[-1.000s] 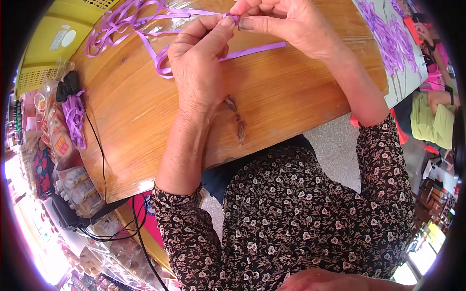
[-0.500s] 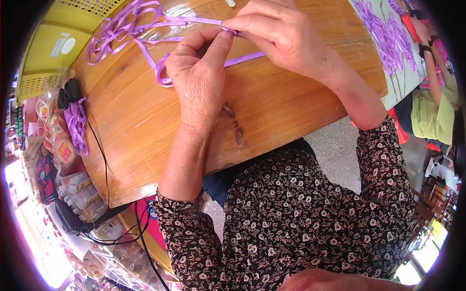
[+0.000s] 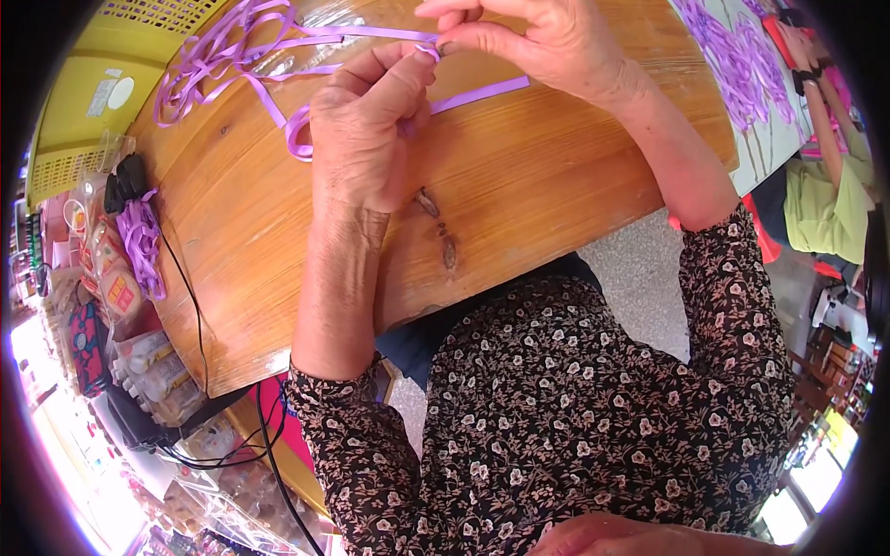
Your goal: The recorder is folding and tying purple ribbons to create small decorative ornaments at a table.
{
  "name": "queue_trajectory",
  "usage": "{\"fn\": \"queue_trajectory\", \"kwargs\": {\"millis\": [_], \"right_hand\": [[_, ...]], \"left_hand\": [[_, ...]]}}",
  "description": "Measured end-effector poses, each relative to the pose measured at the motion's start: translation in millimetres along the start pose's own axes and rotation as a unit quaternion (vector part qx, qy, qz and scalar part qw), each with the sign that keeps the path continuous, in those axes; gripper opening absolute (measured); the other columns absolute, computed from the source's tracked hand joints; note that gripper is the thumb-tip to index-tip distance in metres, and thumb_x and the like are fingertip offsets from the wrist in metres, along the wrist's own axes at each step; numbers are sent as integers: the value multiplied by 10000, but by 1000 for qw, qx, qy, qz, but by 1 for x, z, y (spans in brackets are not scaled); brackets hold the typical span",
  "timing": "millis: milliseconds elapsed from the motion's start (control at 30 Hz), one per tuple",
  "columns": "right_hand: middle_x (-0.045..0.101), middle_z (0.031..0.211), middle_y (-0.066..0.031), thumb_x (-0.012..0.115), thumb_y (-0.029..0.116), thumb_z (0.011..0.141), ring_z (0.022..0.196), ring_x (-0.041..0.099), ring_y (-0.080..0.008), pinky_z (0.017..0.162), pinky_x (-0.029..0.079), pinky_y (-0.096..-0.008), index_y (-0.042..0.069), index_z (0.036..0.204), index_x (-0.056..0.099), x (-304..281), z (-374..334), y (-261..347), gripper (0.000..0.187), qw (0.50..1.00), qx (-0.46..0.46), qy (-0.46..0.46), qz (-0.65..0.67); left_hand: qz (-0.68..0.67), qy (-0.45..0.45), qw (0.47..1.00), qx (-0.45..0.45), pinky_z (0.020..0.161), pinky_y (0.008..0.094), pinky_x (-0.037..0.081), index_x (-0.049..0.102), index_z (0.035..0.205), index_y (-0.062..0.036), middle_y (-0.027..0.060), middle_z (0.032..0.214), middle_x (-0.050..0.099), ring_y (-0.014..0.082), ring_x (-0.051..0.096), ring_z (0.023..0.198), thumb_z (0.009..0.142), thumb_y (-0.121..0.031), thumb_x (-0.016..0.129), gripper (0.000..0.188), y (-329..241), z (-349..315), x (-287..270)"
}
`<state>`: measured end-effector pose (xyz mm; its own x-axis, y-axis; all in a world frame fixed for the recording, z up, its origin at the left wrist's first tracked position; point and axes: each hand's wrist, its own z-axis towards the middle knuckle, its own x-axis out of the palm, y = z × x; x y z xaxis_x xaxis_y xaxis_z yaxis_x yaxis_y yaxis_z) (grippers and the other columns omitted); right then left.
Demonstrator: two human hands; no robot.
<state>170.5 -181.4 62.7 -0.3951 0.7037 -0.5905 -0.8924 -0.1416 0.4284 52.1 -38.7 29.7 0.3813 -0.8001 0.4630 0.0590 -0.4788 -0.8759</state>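
Over the wooden tabletop (image 3: 528, 190), the left hand (image 3: 363, 130) pinches a purple ribbon (image 3: 427, 50) between thumb and forefinger; just beside it, the right hand (image 3: 564, 51) has thumb and forefinger parted. Tangled strands (image 3: 243, 41) lie near a yellow crate (image 3: 79, 91).

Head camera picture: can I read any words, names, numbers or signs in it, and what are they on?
Nothing I can quote for you:
White label on the yellow crate: print too small to read.
Round white sticker beside it: no clear print.
Plastic packet at the left: red and yellow print; I won't copy it.
Purple ribbon: no print that I can see.
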Motion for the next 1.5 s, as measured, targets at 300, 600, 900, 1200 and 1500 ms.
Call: {"fn": "queue_trajectory", "kwargs": {"millis": [300,600,900,1200,1500], "right_hand": [[627,793,-85,694,40,765,709,616,-208,613,477,-276,43,865,658,5,-1,10,106,996,36,-13,75],[649,789,-24,638,94,827,726,589,-74,615,459,-212,29,880,663,2,-4,13,87,943,270,9,193],[656,803,-11,641,117,826,771,581,-67,715,451,-209,22,877,676,3,-1,13,113,918,326,18,226],[658,827,-27,638,105,821,802,584,-84,769,440,-205,33,893,672,7,-6,6,108,798,411,-27,439],[642,924,-38,603,103,883,838,578,-106,772,458,-230,6,967,631,8,-2,16,131,935,227,-24,272]], "left_hand": [[91,-37,990,99,621,170,411,624,872,11,-12,780,597,40,518,693,814,-67,659,104,2,-5,3],[63,-19,988,141,631,174,431,628,886,7,0,771,601,48,532,689,816,-30,666,88,4,-7,12],[50,-34,988,144,609,161,406,637,891,-5,-23,775,598,29,511,674,816,-29,672,86,7,-3,8],[-91,98,987,84,545,183,351,631,908,-11,-15,770,601,37,458,616,817,-26,663,97,3,-3,3],[-126,67,989,37,520,195,279,615,891,-44,-71,672,480,37,337,553,828,-56,649,72,3,-2,5]]}}
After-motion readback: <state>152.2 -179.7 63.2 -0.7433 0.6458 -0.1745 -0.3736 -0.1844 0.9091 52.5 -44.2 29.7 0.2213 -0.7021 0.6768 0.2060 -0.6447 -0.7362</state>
